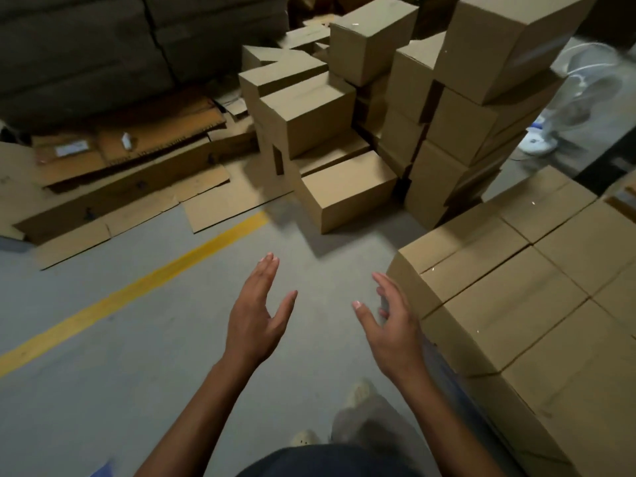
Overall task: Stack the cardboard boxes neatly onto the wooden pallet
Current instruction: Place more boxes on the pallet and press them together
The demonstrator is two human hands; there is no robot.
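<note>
Left hand (256,318) is out in front, fingers straight & close together, thumb splayed to the side, palm turned inward; holds nothing. Right hand (392,325) roughly mirrors it: palm facing the left one, fingers loosely spread & a bit bent, thumb out, also holding nothing. Bare floor shows btwn the two. The right fingers sit just beside the near corner of the stacked block of boxes (516,304); touching or not, can't tell (motion blur).

That block fills the lower right: closed cardboard boxes packed edge to edge, tops level.

Under the hands is a grey concrete floor (103,390) w/ a yellow line (137,290) running diagonally from lower left up toward centre. The person's light shoes (358,397) are at bottom centre, blurred.

Further fwd a loose pile of boxes (303,108) stands on the floor, uneven, several skewed. At its front is a single box (347,191) lying on the floor, well apart from both hands. To the right of that, a tall column of boxes (457,132) rises to the top edge, its boxes twisted out of line.

Left of the pile, flattened cardboard sheets (120,173) overlap on the floor. Behind them are dark stacked bundles (86,46), too dim to ID. Upper right: a white fan (592,84), blurred.
</note>
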